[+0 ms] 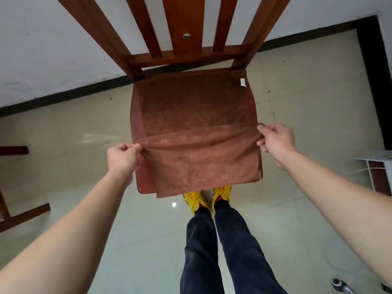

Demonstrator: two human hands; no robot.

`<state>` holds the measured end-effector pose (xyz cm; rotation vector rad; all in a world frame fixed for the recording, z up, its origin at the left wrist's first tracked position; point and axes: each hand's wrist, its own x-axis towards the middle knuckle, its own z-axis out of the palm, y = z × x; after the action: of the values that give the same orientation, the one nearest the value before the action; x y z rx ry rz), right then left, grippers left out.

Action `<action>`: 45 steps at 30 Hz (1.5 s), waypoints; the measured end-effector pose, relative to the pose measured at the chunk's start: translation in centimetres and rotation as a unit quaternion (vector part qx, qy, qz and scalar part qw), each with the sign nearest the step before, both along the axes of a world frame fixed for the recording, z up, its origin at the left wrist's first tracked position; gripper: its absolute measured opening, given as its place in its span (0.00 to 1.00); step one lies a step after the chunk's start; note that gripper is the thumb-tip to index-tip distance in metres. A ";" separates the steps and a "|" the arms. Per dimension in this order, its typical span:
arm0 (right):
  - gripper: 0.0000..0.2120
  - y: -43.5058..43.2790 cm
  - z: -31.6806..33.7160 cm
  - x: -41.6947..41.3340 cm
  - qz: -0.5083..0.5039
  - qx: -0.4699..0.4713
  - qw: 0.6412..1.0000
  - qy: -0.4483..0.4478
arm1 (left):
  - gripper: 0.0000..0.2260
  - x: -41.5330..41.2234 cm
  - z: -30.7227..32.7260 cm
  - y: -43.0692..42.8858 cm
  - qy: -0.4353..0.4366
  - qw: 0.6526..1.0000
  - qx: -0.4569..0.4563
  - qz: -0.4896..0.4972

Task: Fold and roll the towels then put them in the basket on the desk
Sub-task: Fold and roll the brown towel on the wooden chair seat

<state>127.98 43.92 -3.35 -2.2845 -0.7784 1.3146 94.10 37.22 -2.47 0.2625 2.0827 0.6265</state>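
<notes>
A reddish-brown towel point(195, 115) lies spread over the seat of a wooden chair point(182, 54), with a small white label near its far right corner. Its near part hangs over the seat's front edge. My left hand point(123, 157) pinches the towel at its left side, along a crease across the cloth. At the right side of that same crease, my right hand point(275, 139) pinches the cloth. No basket or desk shows in this view.
The chair's slatted back stands against a white wall. My legs and yellow shoes point(206, 199) are on the tiled floor just below the seat's front. Dark wooden furniture parts point(23, 215) sit at the left, a white stand point(379, 166) at the right.
</notes>
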 end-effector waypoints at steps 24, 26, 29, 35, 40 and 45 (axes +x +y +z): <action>0.07 -9.8 -2.7 1.5 -0.030 -0.124 0.992 -0.007 | 0.07 4.7 -4.5 -9.7 -0.028 0.984 -0.162 0.070; 0.09 -10.4 -1.5 1.9 -0.055 -0.107 0.993 0.012 | 0.08 4.6 -2.9 -10.2 -0.049 0.985 -0.121 0.115; 0.10 -11.9 0.9 2.3 -0.074 -0.085 0.993 0.018 | 0.11 4.4 0.0 -11.5 -0.059 0.985 -0.086 0.135; 0.10 -15.7 5.8 2.6 -0.048 -0.028 0.998 -0.004 | 0.12 4.9 5.6 -15.4 -0.042 0.990 -0.053 0.126; 0.08 -20.1 7.8 3.8 -0.010 -0.017 1.000 -0.007 | 0.10 6.0 7.8 -19.7 -0.026 0.989 -0.024 0.144; 0.08 -25.6 10.2 5.5 0.017 0.004 1.000 0.008 | 0.12 8.0 9.9 -25.2 -0.007 0.985 -0.026 0.168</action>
<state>133.53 18.37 6.89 -2.2619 -0.8176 1.3406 102.09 12.00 7.40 -0.1271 2.1429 0.7698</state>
